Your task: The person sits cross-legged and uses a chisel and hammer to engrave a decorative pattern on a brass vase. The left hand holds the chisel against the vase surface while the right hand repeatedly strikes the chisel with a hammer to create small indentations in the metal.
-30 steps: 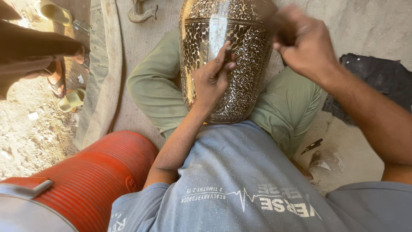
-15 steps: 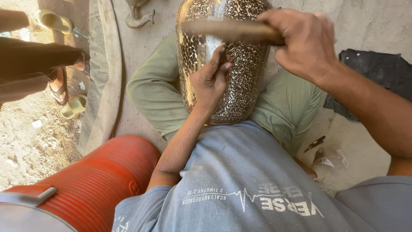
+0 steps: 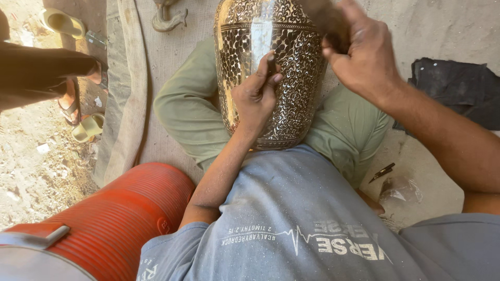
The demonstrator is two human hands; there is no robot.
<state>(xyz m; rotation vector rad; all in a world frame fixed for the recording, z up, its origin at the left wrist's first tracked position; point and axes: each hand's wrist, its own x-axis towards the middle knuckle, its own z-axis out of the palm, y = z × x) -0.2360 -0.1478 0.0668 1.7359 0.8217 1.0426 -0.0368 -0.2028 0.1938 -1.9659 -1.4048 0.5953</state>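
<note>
Two hands are at work on one big metal vase (image 3: 271, 73), which sits in the middle of my view, cradled in the lap between green trouser legs (image 3: 179, 114), its patterned shiny wall running up toward twelve o'clock. My left hand (image 3: 256, 96) lies against the front of the vase just below centre, fingers curled together around a thin dark tool (image 3: 271, 61) whose tip meets the metal; the thumb and forefinger pinch it. My right hand (image 3: 362, 57) is up at one o'clock, closed in a fist around something dark and blurred, held near the vase's upper right shoulder; I cannot tell what it grips, nor whether it touches the vase.

At seven o'clock a ribbed red-orange cooler (image 3: 114, 218) with a grey lid lies close to my left elbow. A grey shirt (image 3: 307, 224) fills the six o'clock area. At four o'clock a small dark pointed tool (image 3: 382, 172) lies on the pale ground, with a crumpled clear plastic scrap (image 3: 401, 190) just beside it. A black cloth (image 3: 453, 91) sits at three o'clock, well apart from the vase. A beige mat (image 3: 130, 93) runs under the legs toward eleven o'clock, and a curved metal piece (image 3: 169, 18) lies on it near the top edge. At nine o'clock another person's foot in a sandal (image 3: 70, 101) stands on the dirt, with a pale yellow slipper (image 3: 87, 127) just below it and a second one (image 3: 62, 22) up at ten o'clock.
</note>
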